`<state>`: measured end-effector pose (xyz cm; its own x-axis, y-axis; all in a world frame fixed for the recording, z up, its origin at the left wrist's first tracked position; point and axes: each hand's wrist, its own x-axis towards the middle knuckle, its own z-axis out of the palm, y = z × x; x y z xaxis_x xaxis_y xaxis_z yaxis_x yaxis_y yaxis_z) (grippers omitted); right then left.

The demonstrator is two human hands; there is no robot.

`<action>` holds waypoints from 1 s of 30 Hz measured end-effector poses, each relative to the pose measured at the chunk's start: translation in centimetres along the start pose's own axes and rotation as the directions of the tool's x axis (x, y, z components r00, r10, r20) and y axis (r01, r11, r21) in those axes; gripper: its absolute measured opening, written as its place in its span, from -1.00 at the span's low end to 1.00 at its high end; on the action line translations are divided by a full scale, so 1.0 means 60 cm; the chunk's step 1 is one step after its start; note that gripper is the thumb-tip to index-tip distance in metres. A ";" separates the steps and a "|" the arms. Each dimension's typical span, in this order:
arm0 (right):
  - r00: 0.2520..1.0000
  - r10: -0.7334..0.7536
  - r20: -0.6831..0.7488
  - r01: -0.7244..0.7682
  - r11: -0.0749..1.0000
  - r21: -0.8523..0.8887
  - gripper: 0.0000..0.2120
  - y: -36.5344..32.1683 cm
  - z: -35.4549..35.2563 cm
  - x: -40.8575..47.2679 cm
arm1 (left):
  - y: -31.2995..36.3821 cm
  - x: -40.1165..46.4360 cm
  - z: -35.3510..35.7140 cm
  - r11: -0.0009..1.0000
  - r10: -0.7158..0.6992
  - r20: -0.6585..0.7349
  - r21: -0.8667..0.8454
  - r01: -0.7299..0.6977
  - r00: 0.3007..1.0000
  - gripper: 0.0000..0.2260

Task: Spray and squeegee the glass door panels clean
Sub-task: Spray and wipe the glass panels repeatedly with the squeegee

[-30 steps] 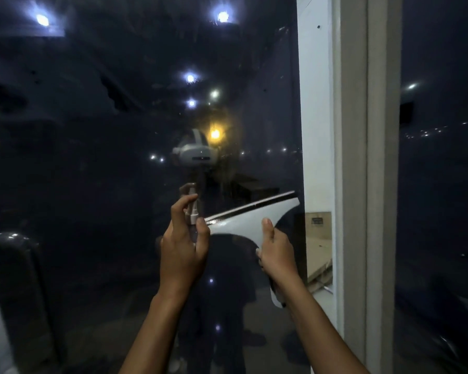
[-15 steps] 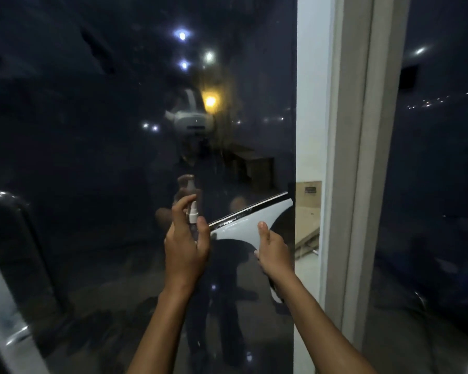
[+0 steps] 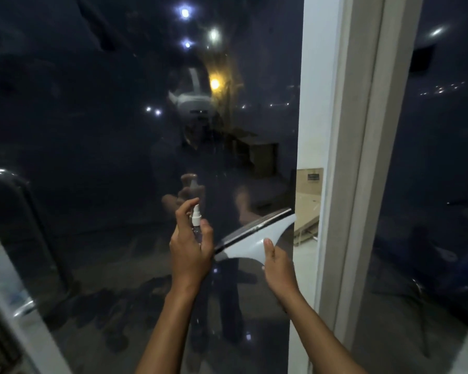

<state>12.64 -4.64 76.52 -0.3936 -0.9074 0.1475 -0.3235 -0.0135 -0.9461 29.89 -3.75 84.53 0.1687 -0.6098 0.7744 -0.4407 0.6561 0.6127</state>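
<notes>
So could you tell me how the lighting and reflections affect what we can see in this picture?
Head view: dim overall; the dark glass mirrors the person and shows bright starred light spots; the bottle in the left hand and the squeegee in the right hand are still readable; wide-angle distortion bends the frame.

dim, grainy night view; point lights glare on the glass, edges warped.

No legible text on anything.
</notes>
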 end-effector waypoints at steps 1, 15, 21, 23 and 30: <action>1.000 -0.012 -0.006 0.012 0.999 -0.042 -0.26 0.006 -0.010 -0.005 | 0.002 0.004 0.000 1.000 0.005 -0.008 -0.007 -0.005 1.000 -0.67; 0.854 -0.507 0.115 0.491 0.712 -0.501 -0.47 -0.148 -0.107 0.040 | 0.046 0.097 -0.001 0.989 0.145 0.003 0.037 -0.145 0.989 -0.72; 0.819 -0.555 0.148 0.540 0.655 -0.529 -0.47 -0.185 -0.125 0.054 | 0.072 0.164 -0.010 0.985 0.170 -0.042 0.050 -0.168 0.985 -0.75; 0.812 -0.560 0.162 0.550 0.641 -0.536 -0.46 -0.194 -0.128 0.057 | 0.074 0.174 -0.010 0.982 0.182 -0.055 0.052 -0.179 0.982 -0.77; 0.755 -0.606 0.250 0.614 0.519 -0.594 -0.35 -0.234 -0.105 0.064 | 0.067 0.172 -0.008 0.982 0.187 -0.064 -0.008 -0.188 0.980 -0.69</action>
<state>10.26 -5.29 92.20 0.1139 -0.7819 0.6129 -0.9212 -0.3142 -0.2296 30.31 -7.22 95.06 0.1396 -0.4462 0.8840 -0.4573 0.7628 0.4572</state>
